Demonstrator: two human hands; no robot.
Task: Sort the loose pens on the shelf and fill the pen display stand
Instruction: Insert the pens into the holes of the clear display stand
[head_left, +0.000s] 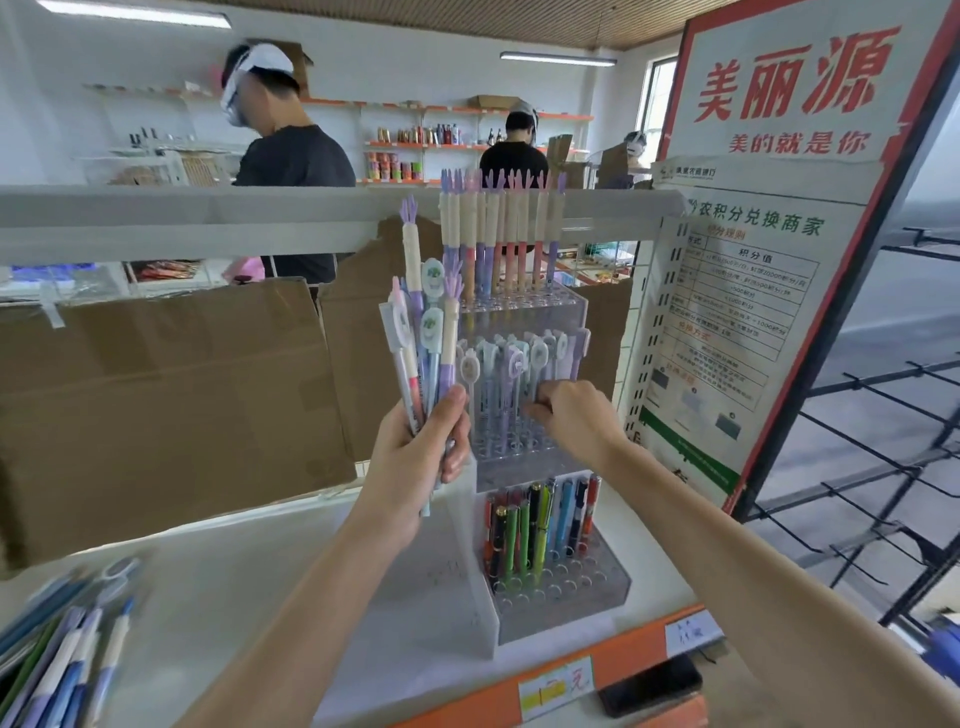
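Observation:
A clear acrylic pen display stand with three tiers stands on the white shelf. Its top tier holds tall pastel pens, the middle tier pastel pens with round toppers, the bottom tier bright coloured pens. My left hand grips a bunch of pastel pens upright, just left of the stand. My right hand reaches into the middle tier with curled fingers at one of the pens there; the fingertips are hidden behind the hand.
Several loose pens lie at the shelf's left front. Cardboard sheets back the shelf. A dark phone lies on the orange shelf edge. A poster board and wire rack stand right. People work in the background.

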